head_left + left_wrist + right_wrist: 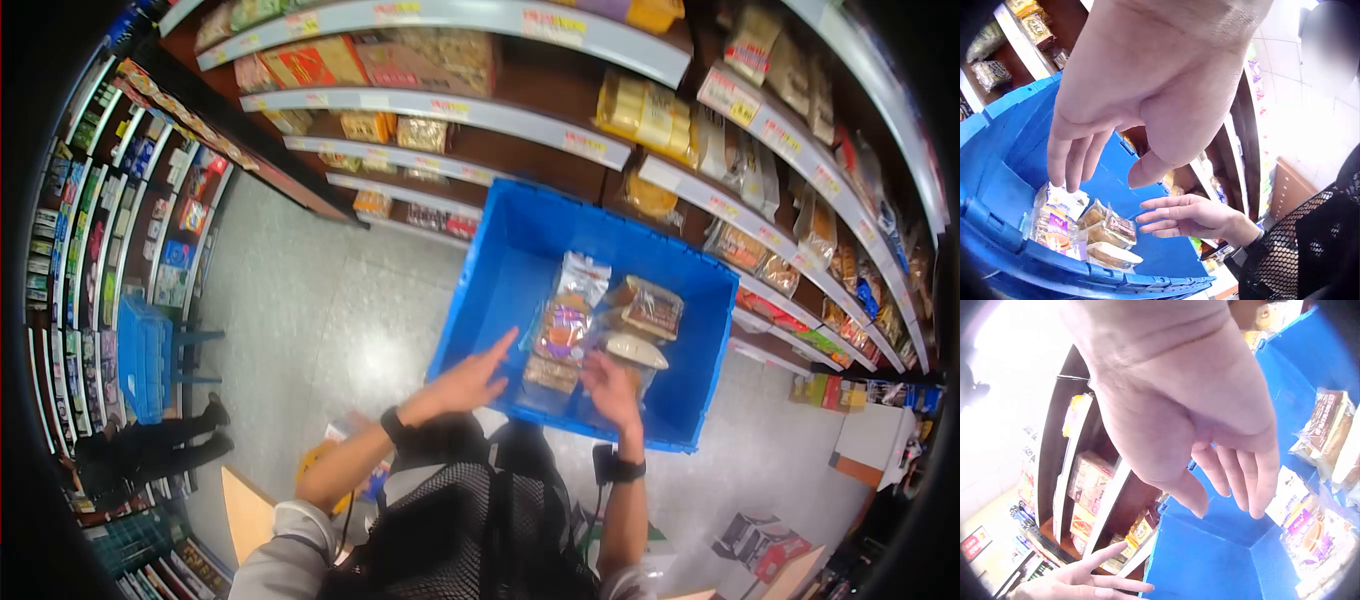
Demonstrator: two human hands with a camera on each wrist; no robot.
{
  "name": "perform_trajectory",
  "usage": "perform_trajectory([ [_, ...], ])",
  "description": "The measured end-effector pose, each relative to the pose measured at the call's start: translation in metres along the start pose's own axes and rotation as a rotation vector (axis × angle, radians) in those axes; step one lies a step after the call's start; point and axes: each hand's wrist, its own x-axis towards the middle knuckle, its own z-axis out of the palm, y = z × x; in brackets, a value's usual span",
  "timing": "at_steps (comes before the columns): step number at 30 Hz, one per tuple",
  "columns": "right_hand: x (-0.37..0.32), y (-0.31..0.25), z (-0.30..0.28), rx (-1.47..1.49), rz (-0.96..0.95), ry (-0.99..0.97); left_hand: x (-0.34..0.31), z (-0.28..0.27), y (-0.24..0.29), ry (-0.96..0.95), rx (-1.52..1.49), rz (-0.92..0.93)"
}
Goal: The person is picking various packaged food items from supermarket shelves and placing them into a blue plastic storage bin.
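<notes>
A blue plastic crate (470, 310) lies in front of me, holding several bagged bread packages. Among them are a purple-and-white bread bag (562, 330), a brown-labelled bread pack (652, 308) and a pale bread pack (636, 351). My left hand (462, 385) hovers over the crate's near left side, its fingers extended and holding nothing. Over the near edge of the packages is my right hand (612, 388), fingers loosely bent and nothing in them. In the right wrist view, the right fingertips (1259, 509) overlap the crate beside the purple-and-white bag.
Store shelves (520, 115) with packaged breads curve behind and to the right of the crate. Over on the left, a person (150, 455) in dark clothes stands by a second blue crate (145, 358). Cartons (765, 545) sit on the floor at lower right.
</notes>
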Motion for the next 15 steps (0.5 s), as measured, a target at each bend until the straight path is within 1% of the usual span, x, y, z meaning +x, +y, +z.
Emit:
perform_trajectory([
  [1,-0.010,-0.013,0.008,-0.007,-0.015,0.019,-0.004,-0.006,-0.002,-0.005,0.003,0.027],
  [2,-0.018,-0.027,0.015,-0.020,0.021,0.013,-0.007,-0.014,-0.006,-0.015,-0.017,0.032],
  [3,-0.024,-0.031,0.026,-0.034,-0.009,0.055,-0.011,-0.023,-0.008,-0.025,-0.038,0.036],
  [6,-0.038,-0.046,0.068,-0.061,0.017,0.162,-0.036,-0.052,-0.032,-0.008,0.047,0.145],
  [7,-0.040,-0.053,0.087,-0.084,0.019,0.198,-0.050,-0.075,-0.035,0.002,0.062,0.157],
  [9,-0.040,-0.065,0.134,-0.125,-0.010,0.229,-0.079,-0.117,-0.044,-0.056,0.050,0.166],
  [10,-0.038,-0.069,0.161,-0.076,-0.023,0.210,-0.094,-0.136,-0.059,-0.073,0.025,0.143],
  [11,-0.033,-0.071,0.186,-0.028,-0.034,0.189,-0.107,-0.153,-0.081,-0.050,0.029,0.154],
  [12,-0.034,-0.078,0.222,0.100,-0.030,0.185,-0.128,-0.168,-0.108,-0.024,0.011,0.151],
  [14,-0.024,-0.111,0.263,0.067,-0.042,0.149,-0.165,-0.190,-0.154,0.006,0.000,0.140],
  [15,-0.014,-0.128,0.281,0.035,-0.063,0.131,-0.179,-0.206,-0.173,0.046,0.039,0.079],
])
